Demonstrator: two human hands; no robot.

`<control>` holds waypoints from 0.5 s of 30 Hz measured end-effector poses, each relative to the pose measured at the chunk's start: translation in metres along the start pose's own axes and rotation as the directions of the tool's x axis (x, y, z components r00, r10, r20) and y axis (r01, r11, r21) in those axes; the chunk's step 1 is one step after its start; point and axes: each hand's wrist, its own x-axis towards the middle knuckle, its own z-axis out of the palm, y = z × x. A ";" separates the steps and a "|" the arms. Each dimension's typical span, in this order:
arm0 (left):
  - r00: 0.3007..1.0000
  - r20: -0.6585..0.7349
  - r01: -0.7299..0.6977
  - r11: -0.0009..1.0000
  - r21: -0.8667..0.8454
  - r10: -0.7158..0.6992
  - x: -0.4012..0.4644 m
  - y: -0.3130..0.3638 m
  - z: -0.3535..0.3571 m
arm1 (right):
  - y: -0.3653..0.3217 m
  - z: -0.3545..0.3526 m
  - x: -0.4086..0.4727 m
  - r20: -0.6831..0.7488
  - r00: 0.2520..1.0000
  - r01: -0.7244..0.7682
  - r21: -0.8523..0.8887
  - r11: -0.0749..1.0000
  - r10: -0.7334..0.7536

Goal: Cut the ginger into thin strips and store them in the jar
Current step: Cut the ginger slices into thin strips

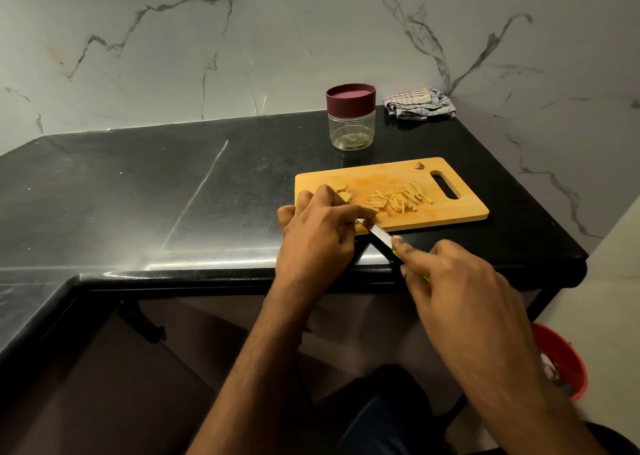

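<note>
A wooden cutting board (460,212) lies on the black counter. A pile of thin ginger strips (398,198) sits at its middle, ginger slices (341,188) lie at its left, and a small ginger bit (419,165) rests at its far edge. My left hand (318,233) bends over the board's near left corner, fingertips pressing down on ginger that is hidden beneath them. My right hand (450,281) grips the green handle of a knife (379,236), whose blade runs under my left fingers. The clear jar (351,129) stands behind the board, capped with a maroon lid (350,96).
A striped cloth (419,104) is bunched in the back right corner of the black counter (138,195), against the marble wall. A red bucket (561,364) stands on the floor at the right. The counter edge runs just under my hands.
</note>
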 end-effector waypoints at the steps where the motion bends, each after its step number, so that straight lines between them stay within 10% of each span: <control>1: 1.000 0.004 -0.006 1.000 0.011 0.006 0.000 0.000 0.000 | -0.001 0.001 0.000 -0.005 1.000 0.002 0.006 1.000 -0.002; 15: 0.978 -0.104 0.136 0.936 -0.324 -0.178 0.001 -0.006 0.003 | -0.007 0.006 -0.005 -0.055 0.997 0.062 0.254 0.965 -0.050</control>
